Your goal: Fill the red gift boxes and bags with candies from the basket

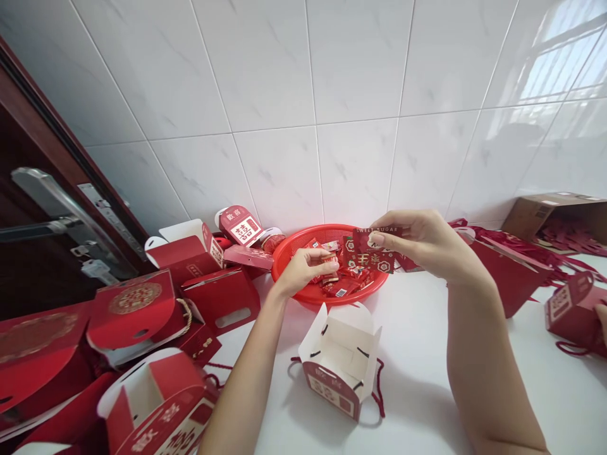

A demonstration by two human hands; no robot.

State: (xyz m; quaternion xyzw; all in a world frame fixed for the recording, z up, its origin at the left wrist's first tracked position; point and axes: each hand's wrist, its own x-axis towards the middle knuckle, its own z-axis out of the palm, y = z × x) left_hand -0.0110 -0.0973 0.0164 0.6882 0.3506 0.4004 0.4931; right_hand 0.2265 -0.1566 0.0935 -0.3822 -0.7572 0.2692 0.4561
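Note:
My left hand [306,273] is over the red plastic basket [294,285], its thumb and fingers pinched on a small wrapped candy [331,275]. More red candy packets [348,285] lie inside the basket. To the right, my right hand [422,243] grips a flat dark-red candy packet [365,249] with flower patterns and the print "SWEET SUGAR". In front of the basket stands a red gift box [339,360] with its top flaps spread. Its white inside shows no contents, and dark red cords hang at both sides.
Several red gift boxes [128,309] crowd the left side, near a door handle [52,208]. At right are a large red bag or box [505,272], ribbons, a cardboard box [533,218] and another person's hand [602,316] at a small red box [571,309]. White tiles rise behind.

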